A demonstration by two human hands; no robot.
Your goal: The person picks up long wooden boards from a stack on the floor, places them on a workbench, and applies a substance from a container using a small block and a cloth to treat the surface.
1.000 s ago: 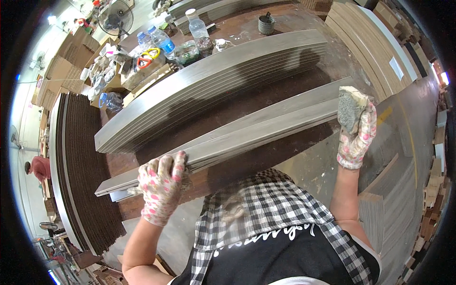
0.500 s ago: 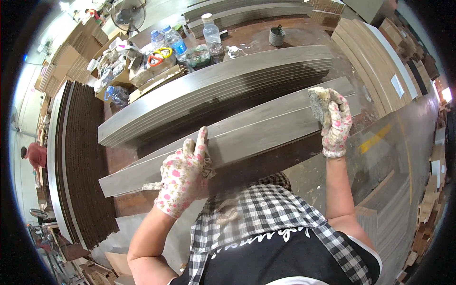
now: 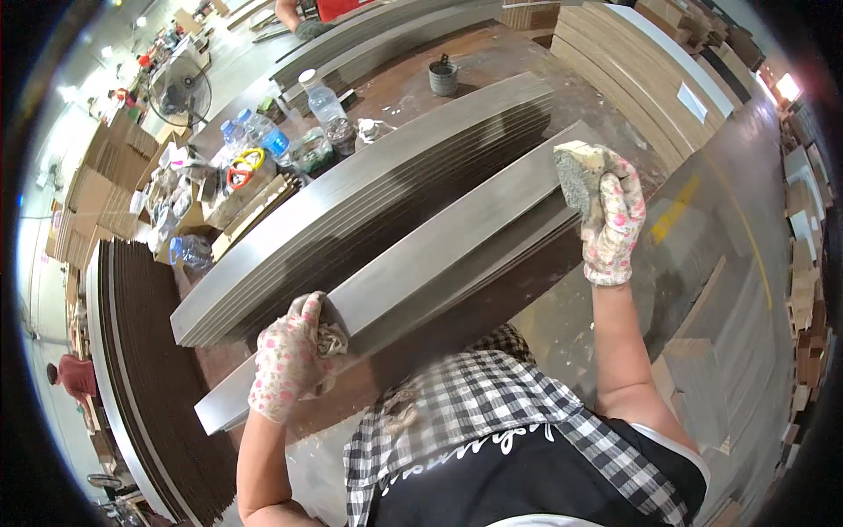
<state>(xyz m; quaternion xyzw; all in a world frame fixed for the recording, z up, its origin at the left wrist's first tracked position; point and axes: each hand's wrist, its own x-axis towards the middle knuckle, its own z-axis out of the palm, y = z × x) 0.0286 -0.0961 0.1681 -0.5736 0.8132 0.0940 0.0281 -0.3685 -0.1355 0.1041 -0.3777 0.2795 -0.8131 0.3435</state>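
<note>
"Board (image 3: 439, 250) first: where is it?"

"Slanting between the person and a taller stack of boards (image 3: 369, 193), its right end farther from the body. Other boards (image 3: 536, 235) show below its near edge, over the brown tabletop (image 3: 492, 54)."

"And the left hand (image 3: 288, 364)?"

"Gloved in a floral print, at the board's left part, fingers curled round a crumpled grey cloth (image 3: 333, 341)."

"Does the right hand (image 3: 617, 215) have anything?"

"Yes, fingers closed on a thick pad (image 3: 575, 180), grey on one face and pale on top, at the board's right end. Whether it presses on the surface, I can't tell."

"What's behind the stack?"

"Plastic bottles (image 3: 323, 101), scissors (image 3: 241, 171) with red and yellow handles, and a dark cup (image 3: 443, 81) off to the right."
</note>
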